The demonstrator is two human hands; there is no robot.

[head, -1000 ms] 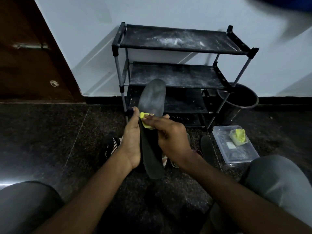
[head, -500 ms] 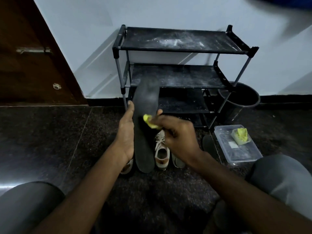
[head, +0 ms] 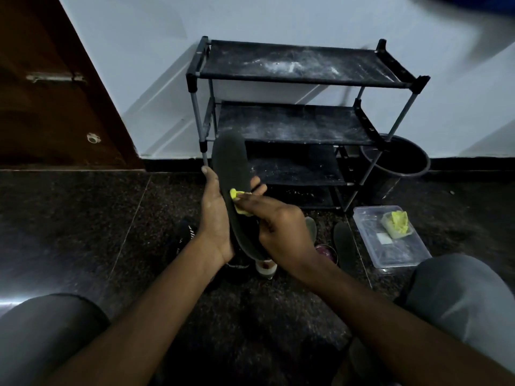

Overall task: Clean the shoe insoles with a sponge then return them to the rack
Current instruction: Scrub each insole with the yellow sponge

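The left hand holds a dark insole up off the floor, in front of the rack. The insole's toe end points up and away, overlapping the rack's lower left post in this view. The thumb lies along the insole's left edge, and the fingers wrap behind it, their tips showing at its right edge. The right hand pinches a small yellow sponge between its curled fingers and presses it against the middle of the insole's face.

The rack stands against the wall at the floor's far edge. It has black shelves streaked with white dust. A dark bin sits just beside its right legs. Near the floor's right side lies a clear container with a spare sponge in its far end. A second insole lies flat just left of the container. Below the hands, partly hidden, are a white shoe and a black shoe. A brown door fills the far left corner. The person's knees frame the near edge.
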